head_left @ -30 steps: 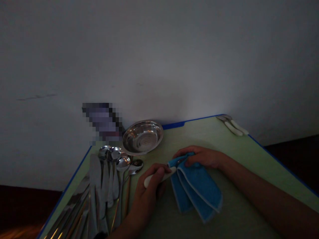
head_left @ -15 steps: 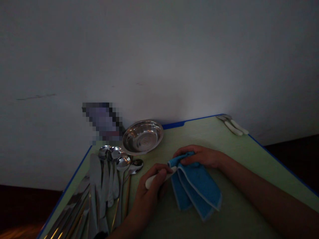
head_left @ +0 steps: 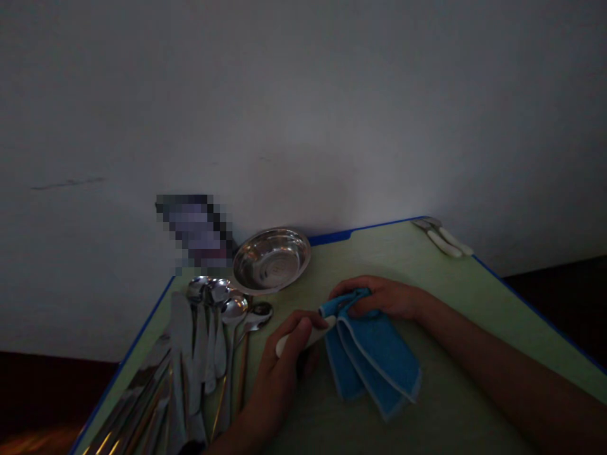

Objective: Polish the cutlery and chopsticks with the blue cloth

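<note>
My left hand [head_left: 287,357] is closed round the white handle [head_left: 318,334] of a utensil, with the thumb laid along it. The utensil's head end runs into a blue cloth [head_left: 384,363] and is mostly covered, so its kind is hard to tell. My right hand [head_left: 379,297] pinches the folded cloth around that end, and the cloth's white-edged corners hang down over the table. Left of my left hand lie several spoons [head_left: 234,309] and table knives [head_left: 179,322] in a heap.
A shiny metal bowl [head_left: 251,262] stands at the back of the pale green table [head_left: 379,253]. Two white-handled utensils [head_left: 443,241] lie at the far right corner. Behind the bowl's left side, a pixelated device [head_left: 194,227] leans on the wall [head_left: 303,114].
My right thumb has shifted slightly to the right on the cloth. The left thumb has slid a little back along the handle. Everything else stays in place.
</note>
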Available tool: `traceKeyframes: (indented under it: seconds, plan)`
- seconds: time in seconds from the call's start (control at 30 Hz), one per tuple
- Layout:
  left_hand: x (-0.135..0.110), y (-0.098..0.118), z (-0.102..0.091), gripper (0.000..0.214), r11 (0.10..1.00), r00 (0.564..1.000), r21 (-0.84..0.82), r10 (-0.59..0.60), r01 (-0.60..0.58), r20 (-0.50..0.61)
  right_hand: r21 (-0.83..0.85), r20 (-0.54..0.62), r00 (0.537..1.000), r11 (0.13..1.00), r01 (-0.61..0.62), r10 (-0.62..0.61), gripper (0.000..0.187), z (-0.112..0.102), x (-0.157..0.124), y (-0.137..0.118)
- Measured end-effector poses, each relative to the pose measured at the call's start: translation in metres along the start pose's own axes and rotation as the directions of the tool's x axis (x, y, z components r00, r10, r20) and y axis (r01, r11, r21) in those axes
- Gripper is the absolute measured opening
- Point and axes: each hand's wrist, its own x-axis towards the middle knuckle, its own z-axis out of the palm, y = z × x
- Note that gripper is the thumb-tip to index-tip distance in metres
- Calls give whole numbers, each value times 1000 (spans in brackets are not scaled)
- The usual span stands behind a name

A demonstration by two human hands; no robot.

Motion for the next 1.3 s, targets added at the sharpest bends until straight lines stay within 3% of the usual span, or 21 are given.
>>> traceKeyframes:
  seconds: [0.2,0.43,0.9,1.3]
  plan:
    - [0,-1,-1,34,1000,999,-19,-6,7,40,22,-3,1000,1000,-3,3,35,1,1,1]
    - [-1,1,0,29,1000,1000,-21,-6,6,12,12,-23,1000,1000,-1,1,34,1,1,1]
    - [-1,2,-3,25,997,999,73,30,-31,20,-5,-8,1000,1000,4,-4,35,1,0,0]
    - [1,-8,-5,28,1000,996,16,21,-23,85,28,-32,999,1000,4,-3,30,2,1,0]
